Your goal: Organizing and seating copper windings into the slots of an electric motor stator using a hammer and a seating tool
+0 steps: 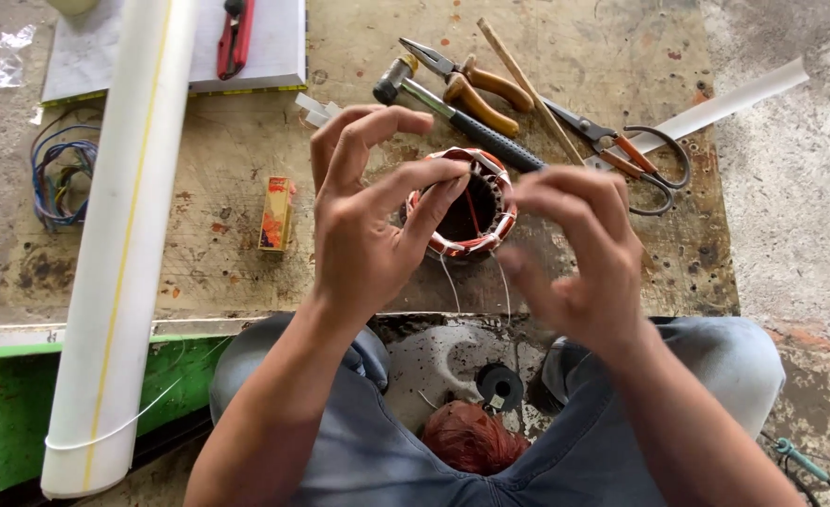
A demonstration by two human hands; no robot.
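A person seated low, seen from above, holds a small round motor stator with copper windings over the front edge of a worn wooden counter. The left hand grips its near rim, thumb and forefinger closed on it. The right hand is beside it with fingers curled inward, pinching thin wires that hang down from the stator. Just behind the stator lie a hammer, pliers, scissors and a wooden stick. A small orange box sits to the left, next to a long white roll. A bundle of red-brown wire rests between the knees.
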